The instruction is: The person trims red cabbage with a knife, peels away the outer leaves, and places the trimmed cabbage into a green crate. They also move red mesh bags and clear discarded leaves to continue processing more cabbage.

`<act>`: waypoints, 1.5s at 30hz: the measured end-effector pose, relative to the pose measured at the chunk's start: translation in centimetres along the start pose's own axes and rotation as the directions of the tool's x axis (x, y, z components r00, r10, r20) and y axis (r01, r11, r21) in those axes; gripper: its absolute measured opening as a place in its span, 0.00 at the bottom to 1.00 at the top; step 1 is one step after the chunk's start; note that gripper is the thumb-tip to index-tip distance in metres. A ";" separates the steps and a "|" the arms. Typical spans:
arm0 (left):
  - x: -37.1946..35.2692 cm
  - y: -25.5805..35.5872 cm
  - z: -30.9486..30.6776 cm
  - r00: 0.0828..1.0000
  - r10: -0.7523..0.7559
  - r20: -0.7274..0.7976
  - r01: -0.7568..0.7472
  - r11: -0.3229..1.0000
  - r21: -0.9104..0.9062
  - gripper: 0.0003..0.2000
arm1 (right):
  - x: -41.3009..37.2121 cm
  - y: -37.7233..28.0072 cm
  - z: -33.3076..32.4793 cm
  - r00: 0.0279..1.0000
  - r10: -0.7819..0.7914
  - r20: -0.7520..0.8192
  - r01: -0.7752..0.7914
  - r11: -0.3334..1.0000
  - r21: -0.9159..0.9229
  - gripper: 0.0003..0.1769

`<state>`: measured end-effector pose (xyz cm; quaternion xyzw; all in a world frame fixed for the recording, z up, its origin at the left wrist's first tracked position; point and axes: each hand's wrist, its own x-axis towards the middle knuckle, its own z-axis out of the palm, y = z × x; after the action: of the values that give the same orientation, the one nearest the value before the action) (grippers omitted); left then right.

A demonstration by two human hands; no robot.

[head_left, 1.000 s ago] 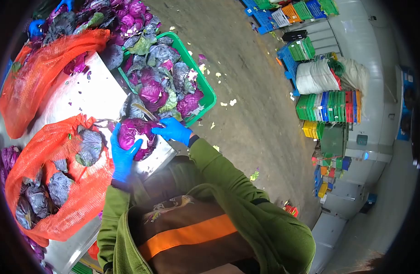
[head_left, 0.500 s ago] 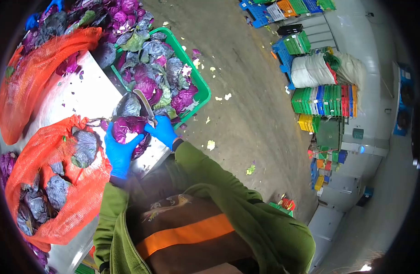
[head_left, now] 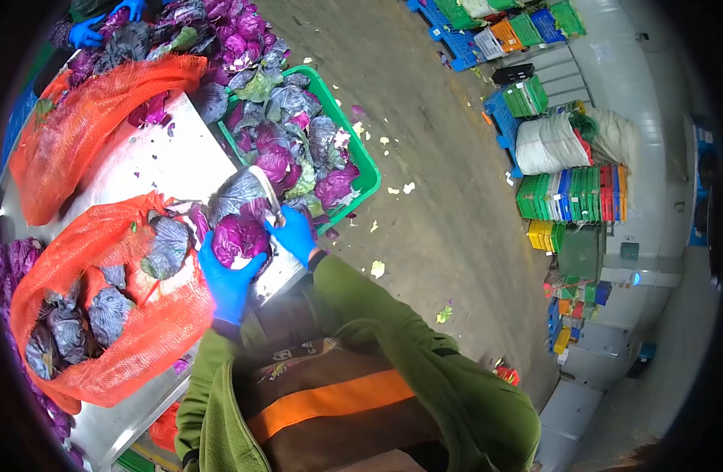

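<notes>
A purple cabbage [head_left: 239,236] is held at the edge of the metal table [head_left: 169,161]. My left hand [head_left: 229,279], in a blue glove, wraps round its near side. My right hand [head_left: 295,234], also gloved, is closed on a knife [head_left: 265,187], whose curved blade points up and away beside the cabbage. Loose dark outer leaves [head_left: 237,195] lie just beyond the cabbage. To the left, an open red mesh bag [head_left: 153,330] holds several dark-leaved cabbages [head_left: 110,315]. A green crate [head_left: 367,161] full of leaves stands past the table's end.
Another red mesh bag [head_left: 51,177] lies farther up the table, near a co-worker's blue-gloved hands [head_left: 86,33] at a cabbage heap [head_left: 235,35]. Leaf scraps [head_left: 378,269] dot the floor. Stacked crates [head_left: 570,194] and white sacks [head_left: 544,134] line the right side.
The view has shifted, bringing more of the co-worker's hands into sight. The cabbage in my left hand has turned, showing more of its purple side. My right hand still grips the knife.
</notes>
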<state>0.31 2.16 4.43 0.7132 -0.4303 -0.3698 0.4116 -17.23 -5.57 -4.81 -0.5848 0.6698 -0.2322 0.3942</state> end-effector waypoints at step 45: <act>7.0 3.1 -0.4 0.948 -0.109 0.299 0.016 0.954 0.298 0.53 | -1.1 -9.7 -7.4 0.948 -0.287 0.139 0.299 0.951 -0.076 0.38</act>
<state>2.17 -5.10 6.15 0.7121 -0.5166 -0.4232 0.2166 -17.30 -7.66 7.21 -0.7097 0.5594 -0.2185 0.3683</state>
